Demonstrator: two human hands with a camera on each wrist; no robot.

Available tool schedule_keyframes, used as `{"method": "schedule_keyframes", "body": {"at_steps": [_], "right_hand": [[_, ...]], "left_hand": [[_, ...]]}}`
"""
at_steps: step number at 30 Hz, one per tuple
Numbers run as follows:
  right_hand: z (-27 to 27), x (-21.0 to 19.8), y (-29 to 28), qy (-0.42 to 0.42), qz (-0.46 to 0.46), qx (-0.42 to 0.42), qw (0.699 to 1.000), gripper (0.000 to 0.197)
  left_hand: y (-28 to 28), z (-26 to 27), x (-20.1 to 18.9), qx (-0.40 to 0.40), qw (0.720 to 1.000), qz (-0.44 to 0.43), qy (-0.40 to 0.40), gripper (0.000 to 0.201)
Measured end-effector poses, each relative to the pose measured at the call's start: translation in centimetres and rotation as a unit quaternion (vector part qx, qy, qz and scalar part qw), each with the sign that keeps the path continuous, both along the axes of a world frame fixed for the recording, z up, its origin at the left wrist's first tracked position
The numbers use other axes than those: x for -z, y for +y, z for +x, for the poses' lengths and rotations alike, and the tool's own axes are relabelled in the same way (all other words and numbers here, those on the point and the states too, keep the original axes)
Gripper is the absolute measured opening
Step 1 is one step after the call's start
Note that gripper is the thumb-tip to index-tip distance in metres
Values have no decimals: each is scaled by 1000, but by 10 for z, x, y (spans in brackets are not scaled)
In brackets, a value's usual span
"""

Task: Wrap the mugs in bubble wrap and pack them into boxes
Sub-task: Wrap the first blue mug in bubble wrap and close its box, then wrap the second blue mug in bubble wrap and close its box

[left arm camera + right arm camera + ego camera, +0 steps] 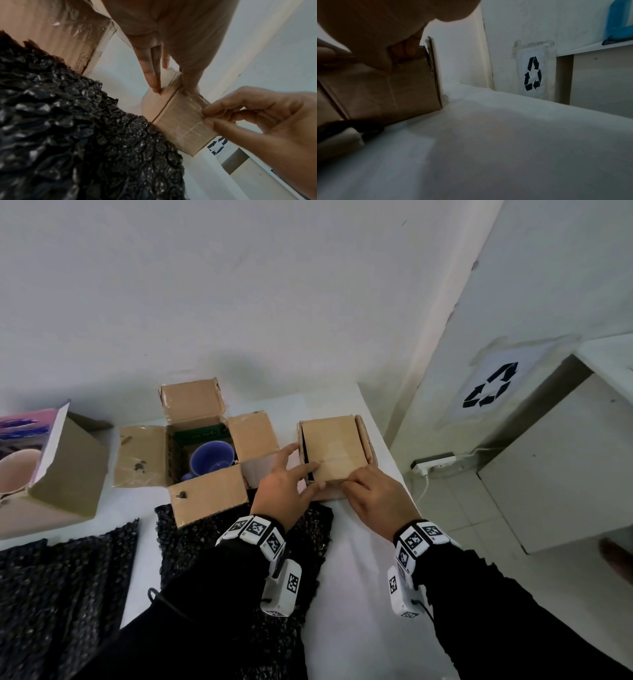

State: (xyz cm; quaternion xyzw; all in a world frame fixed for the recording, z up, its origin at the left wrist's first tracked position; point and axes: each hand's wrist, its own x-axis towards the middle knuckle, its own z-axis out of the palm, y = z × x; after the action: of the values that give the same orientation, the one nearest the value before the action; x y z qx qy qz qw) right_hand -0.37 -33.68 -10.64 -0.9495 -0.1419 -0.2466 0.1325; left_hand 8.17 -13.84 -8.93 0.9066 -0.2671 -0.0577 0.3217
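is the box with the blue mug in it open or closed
Open. All four flaps of the box are spread outward, and the blue mug shows inside, unwrapped.

Both arms reach forward in black sleeves, each wrist banded with white marker blocks. The left hand (286,484) lies with fingers straight and spread, fingertips pressing down, thumb stretched toward the right hand. The right hand (375,494) sits just beside it, fingers curled, thumb and forefinger pinched together at their tips. The two hands almost touch near the bench's right edge.
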Motion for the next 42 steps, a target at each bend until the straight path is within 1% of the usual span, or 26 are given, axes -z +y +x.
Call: {"method": "schedule_keyframes", "body": {"at_steps": [4,6,7,9,11,13,15,21,23,25,27,29,33,38,40,42], "right_hand": [[-9,4,-2,7,-7,10,1000,14],[-10,0,-2,-1,-9,48,999,13],[-9,-2,-3,-6,1,79,997,17],[-4,-9,-6,2,45,136,990,26],[4,-16,-10,47,99,167,980,40],[12,-20,-15,113,151,169,967,53],[17,-23,-18,151,189,155,958,54],[14,-18,-29,171,242,130,946,44],[16,-19,-25,190,231,140,944,52],[20,-21,-18,193,211,175,942,67],[25,-19,-11,188,202,201,940,72],[28,-14,-10,184,203,196,942,68],[28,-14,-21,181,229,153,944,54],[36,-19,-34,187,213,160,946,36],[41,-22,-37,195,197,170,945,33],[42,-25,-35,186,147,185,954,31]], "left_hand": [[-3,-3,0,-11,999,25,-43,46],[-7,-6,2,-15,997,21,-76,51],[-9,-6,2,-16,996,19,-83,53],[-14,-6,3,-15,997,15,-76,55],[-18,-6,3,-25,998,5,-58,52],[-19,-6,2,-41,998,1,-40,51],[-19,-5,0,-47,999,-2,-25,51],[-18,-3,-2,-55,998,14,-8,49],[-19,-5,-4,-58,998,6,0,48],[-18,-5,-4,-54,999,-6,-1,47],[-16,-4,-4,-48,999,-9,12,48],[-13,-3,-4,-43,998,11,32,49],[-12,-1,-3,-45,997,45,42,49],[-27,9,-8,-54,996,53,47,49],[-28,11,-13,-45,997,49,48,52],[-23,8,-20,-44,997,42,49,52]]}}
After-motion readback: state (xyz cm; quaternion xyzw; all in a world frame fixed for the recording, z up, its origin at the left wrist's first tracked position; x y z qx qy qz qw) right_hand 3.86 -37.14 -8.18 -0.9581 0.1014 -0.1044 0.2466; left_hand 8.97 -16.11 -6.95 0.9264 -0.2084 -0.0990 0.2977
